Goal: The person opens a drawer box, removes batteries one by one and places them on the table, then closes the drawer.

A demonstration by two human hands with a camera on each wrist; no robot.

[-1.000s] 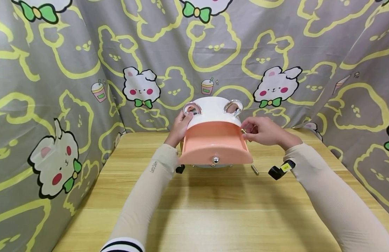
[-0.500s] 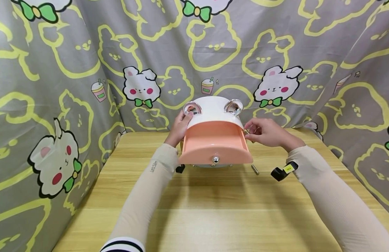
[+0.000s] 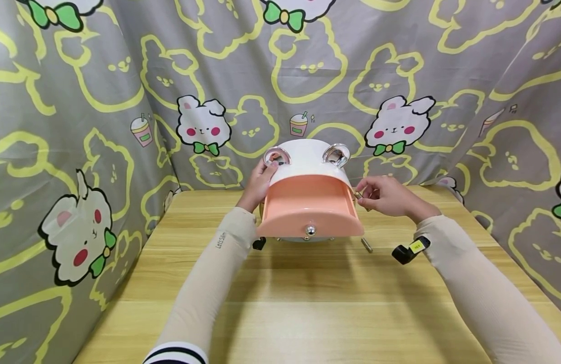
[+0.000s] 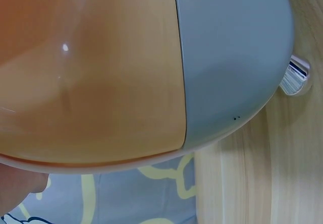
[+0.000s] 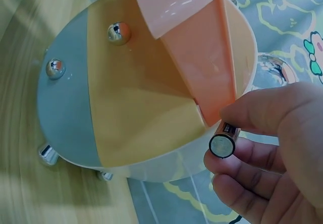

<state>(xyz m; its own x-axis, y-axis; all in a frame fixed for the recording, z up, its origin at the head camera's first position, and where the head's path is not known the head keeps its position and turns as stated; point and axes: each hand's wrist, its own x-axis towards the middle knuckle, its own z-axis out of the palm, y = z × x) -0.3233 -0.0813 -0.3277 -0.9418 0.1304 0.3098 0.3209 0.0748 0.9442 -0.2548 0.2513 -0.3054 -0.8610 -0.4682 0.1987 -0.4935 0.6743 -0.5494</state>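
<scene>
A rounded storage box with a white top (image 3: 308, 157) and silver ring ears stands on the table. Its top drawer (image 3: 310, 222), peach-coloured with a silver ball knob, is pulled out. Against the box's left side rests my left hand (image 3: 259, 186), its thumb at the left ear; the other fingers are mostly hidden behind the box. Just off the right side, my right hand (image 3: 385, 196) pinches a small battery (image 5: 222, 144) between thumb and fingers, its flat end toward the right wrist camera. A second small metallic cylinder (image 3: 367, 245) lies on the table in front of that hand.
Yellow (image 5: 141, 103) and blue-grey (image 5: 68, 108) drawer fronts sit below the peach one. Silver feet, one foot (image 4: 295, 75) seen in the left wrist view, hold the box up. A patterned curtain (image 3: 258, 65) surrounds the wooden table (image 3: 308, 323) at the back and sides.
My right hand has moved slightly right, away from the drawer's side, with the battery still pinched. The left hand, the box and the cylinder on the table have stayed put.
</scene>
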